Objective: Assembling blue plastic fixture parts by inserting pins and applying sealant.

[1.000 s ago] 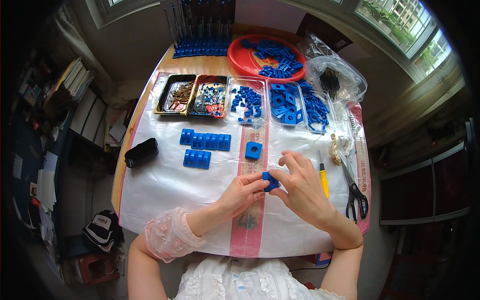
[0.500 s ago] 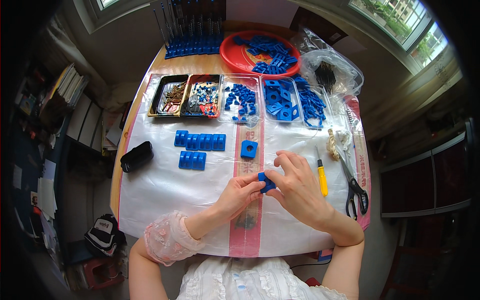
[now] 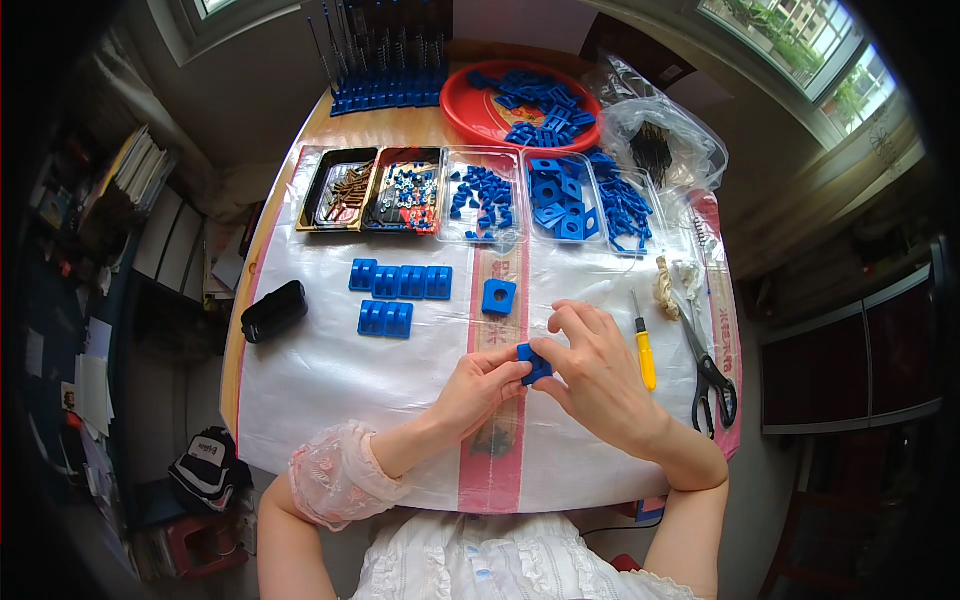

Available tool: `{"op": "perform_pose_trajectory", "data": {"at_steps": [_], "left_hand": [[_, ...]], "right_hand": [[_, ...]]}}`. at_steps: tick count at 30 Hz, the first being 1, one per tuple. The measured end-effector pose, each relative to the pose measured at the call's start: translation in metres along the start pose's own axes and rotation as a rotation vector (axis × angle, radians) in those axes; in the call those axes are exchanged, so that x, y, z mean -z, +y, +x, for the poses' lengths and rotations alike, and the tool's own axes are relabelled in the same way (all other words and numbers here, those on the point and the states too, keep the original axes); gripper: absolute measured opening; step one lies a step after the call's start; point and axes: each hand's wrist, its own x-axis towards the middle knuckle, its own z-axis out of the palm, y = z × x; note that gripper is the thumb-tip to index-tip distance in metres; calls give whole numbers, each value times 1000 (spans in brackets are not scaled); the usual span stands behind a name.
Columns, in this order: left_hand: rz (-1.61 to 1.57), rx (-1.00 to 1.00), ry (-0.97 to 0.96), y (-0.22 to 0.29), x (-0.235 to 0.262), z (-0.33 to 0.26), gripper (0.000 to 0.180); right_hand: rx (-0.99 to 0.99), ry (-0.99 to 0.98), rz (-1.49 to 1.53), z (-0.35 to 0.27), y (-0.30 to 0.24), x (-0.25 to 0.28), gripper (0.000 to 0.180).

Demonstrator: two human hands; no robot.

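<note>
Toward the worktop's (image 3: 370, 132) front edge, fingers of the left hand (image 3: 468, 396) pinch a blue block (image 3: 538, 373); the right hand's (image 3: 602, 382) apparently grip it too.

The right hand (image 3: 592, 368) is partly covering a blue piece (image 3: 538, 368); at six o'clock, the lower edge is cropping a white shirt (image 3: 470, 558).

The red basin (image 3: 458, 112) looks to me, from my remote seat, like smooth, glossy plastic, and the table (image 3: 388, 127) to the left of it like wood. In front of the basin I see a white sheet (image 3: 320, 385), shiny and lightly creased, a held blue piece (image 3: 536, 366) of smooth plastic, and metal screws (image 3: 350, 190) further left. The bag (image 3: 692, 130) right of the basin is thin, wrinkled, transparent plastic.
</note>
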Motion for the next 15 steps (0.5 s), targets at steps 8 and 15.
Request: {"op": "perform_pose_trajectory", "data": {"at_steps": [8,15], "left_hand": [[15,1,21,-1,-1,0,27],[42,-7,26,-3,1,1,27]], "right_hand": [[-2,1,15,-1,1,0,35],[-6,-16,24,0,1,1,36]]}}
